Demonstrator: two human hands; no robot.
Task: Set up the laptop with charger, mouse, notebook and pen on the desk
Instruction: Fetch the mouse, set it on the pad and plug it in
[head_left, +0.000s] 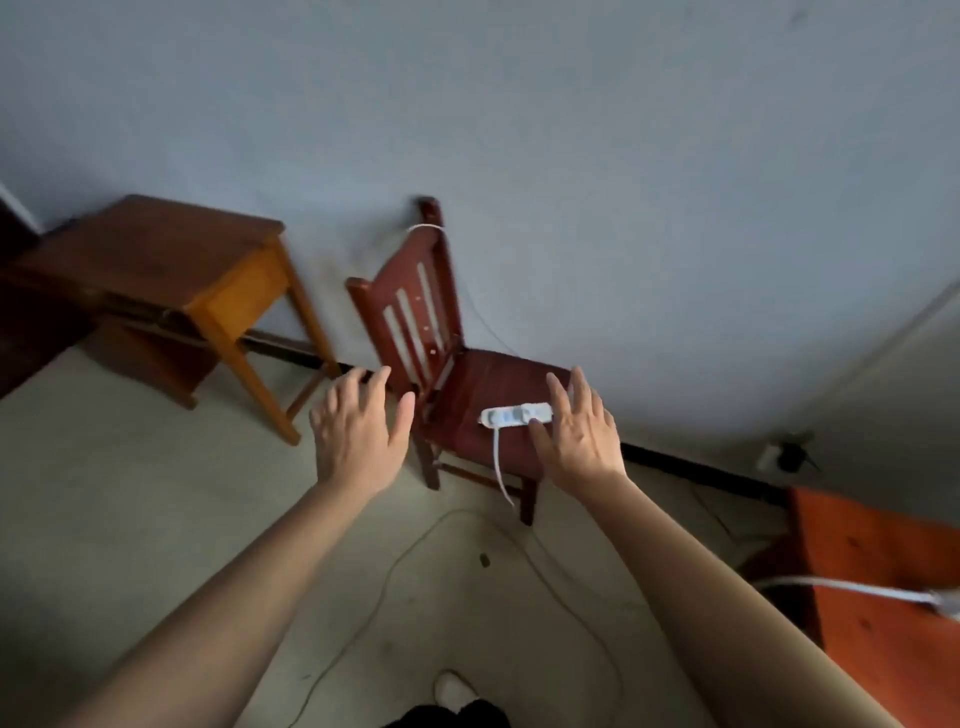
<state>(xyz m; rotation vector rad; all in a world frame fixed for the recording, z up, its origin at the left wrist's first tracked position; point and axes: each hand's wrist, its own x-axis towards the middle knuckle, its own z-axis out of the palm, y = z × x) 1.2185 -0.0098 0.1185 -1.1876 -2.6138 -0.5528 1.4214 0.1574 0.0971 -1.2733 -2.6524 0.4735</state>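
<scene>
A white power strip lies on the seat of a dark red wooden chair that stands against the wall. Its white cable hangs over the seat's front edge. My right hand is stretched out with straight, spread fingers just right of the strip, its thumb near the strip's front side. My left hand is also spread and holds nothing, in front of the chair's left side. An orange desk surface shows at the lower right with a white charger cable lying across it. No laptop, mouse, notebook or pen is in view.
A brown wooden side table stands left of the chair by the wall. Thin cords trail over the pale floor between me and the chair. A wall socket with a dark plug sits low on the right wall. My white shoe shows at the bottom.
</scene>
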